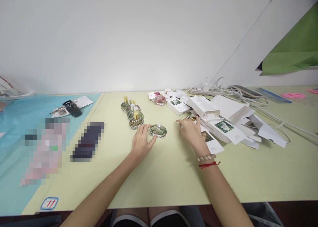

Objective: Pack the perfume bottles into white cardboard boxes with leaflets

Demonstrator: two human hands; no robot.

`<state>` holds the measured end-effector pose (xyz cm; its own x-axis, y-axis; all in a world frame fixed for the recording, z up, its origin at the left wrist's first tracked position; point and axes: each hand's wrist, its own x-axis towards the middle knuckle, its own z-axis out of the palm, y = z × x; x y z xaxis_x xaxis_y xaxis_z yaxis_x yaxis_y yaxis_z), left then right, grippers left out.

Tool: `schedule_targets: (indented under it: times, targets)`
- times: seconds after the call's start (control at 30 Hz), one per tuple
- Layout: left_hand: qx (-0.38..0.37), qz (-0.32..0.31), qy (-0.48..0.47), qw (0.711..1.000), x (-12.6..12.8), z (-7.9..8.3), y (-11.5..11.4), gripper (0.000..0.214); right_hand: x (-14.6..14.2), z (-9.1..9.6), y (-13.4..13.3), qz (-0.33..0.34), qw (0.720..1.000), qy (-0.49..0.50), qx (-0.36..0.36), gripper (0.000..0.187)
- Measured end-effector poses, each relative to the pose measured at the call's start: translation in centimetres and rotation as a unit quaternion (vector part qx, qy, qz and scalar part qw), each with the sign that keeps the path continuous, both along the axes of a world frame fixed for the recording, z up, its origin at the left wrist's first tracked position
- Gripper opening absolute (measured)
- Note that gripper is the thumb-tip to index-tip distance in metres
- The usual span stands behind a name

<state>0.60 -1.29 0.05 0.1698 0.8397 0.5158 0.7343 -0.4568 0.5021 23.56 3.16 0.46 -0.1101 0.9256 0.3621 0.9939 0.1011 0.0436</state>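
Observation:
On the table before me stands a clear oval perfume bottle (158,131) with a silver neck, its cap off. My left hand (142,139) is at its left side, fingers behind and thumb in front, holding it. To the right, my right hand (190,129) is over the table by the boxes, fingers apart. Just behind its fingers a gold cap (193,118) shows in part; whether the hand touches it I cannot tell. Several more perfume bottles (136,121) with gold or silver tops stand in a row left of the held one.
A pink perfume bottle (160,99) stands farther back. Opened white boxes (227,127) with flower pictures heap up at the right, before white cables (258,101). Pink scissors (293,95) lie far right. At left are a black jar (72,108) and a blurred dark object (88,141).

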Motion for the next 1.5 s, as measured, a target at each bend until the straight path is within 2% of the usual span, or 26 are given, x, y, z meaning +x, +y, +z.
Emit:
schedule_targets:
  times: [0.17, 0.3, 0.37, 0.47, 0.5, 0.57, 0.7, 0.9, 1.27, 1.4, 1.5]
  targets:
    - [-0.018, -0.034, -0.017, 0.999, 0.0, -0.2, 0.1, 0.039, -0.9, 0.0, 0.0, -0.003, 0.997, 0.083, 0.001, 0.032]
    - [-0.041, -0.056, -0.036, 0.997, 0.0, -0.5, 0.2, 0.041, -2.5, 0.9, 0.0, 0.077, 0.977, 0.198, -0.011, 0.021]
    - [-0.048, -0.062, -0.041, 0.996, 0.0, -0.6, 0.2, 0.037, -3.4, 1.7, -0.1, 0.126, 0.942, 0.311, 0.007, 0.020]
    - [-0.056, -0.077, -0.051, 0.994, 0.0, -0.7, 0.3, 0.035, -4.7, 3.0, -0.5, 0.182, 0.866, 0.466, 0.018, 0.027]
    - [-0.059, -0.080, -0.055, 0.994, 0.0, -0.7, 0.3, 0.035, -5.0, 3.4, -0.6, 0.198, 0.847, 0.494, 0.010, 0.028]
    - [-0.062, -0.082, -0.060, 0.993, 0.0, -0.6, 0.3, 0.035, -5.4, 4.0, -1.0, 0.231, 0.826, 0.514, -0.007, 0.027]
    - [-0.055, -0.082, -0.050, 0.994, 0.0, -0.5, 0.3, 0.036, -5.7, 4.4, -1.4, 0.270, 0.824, 0.499, -0.013, 0.023]
    - [-0.054, -0.073, -0.040, 0.995, 0.0, -0.6, 0.4, 0.036, -5.5, 4.1, -1.5, 0.299, 0.834, 0.461, -0.041, 0.019]
    - [-0.051, -0.075, -0.037, 0.995, -0.1, -0.5, 0.4, 0.034, -6.0, 3.9, -1.9, 0.248, 0.829, 0.500, -0.032, 0.019]
    - [-0.053, -0.083, -0.037, 0.994, -0.1, -0.5, 0.4, 0.034, -6.4, 3.8, -1.8, 0.214, 0.828, 0.516, -0.038, 0.027]
    - [-0.055, -0.086, -0.037, 0.994, -0.1, -0.5, 0.4, 0.034, -6.5, 3.6, -1.7, 0.217, 0.821, 0.526, -0.048, 0.031]
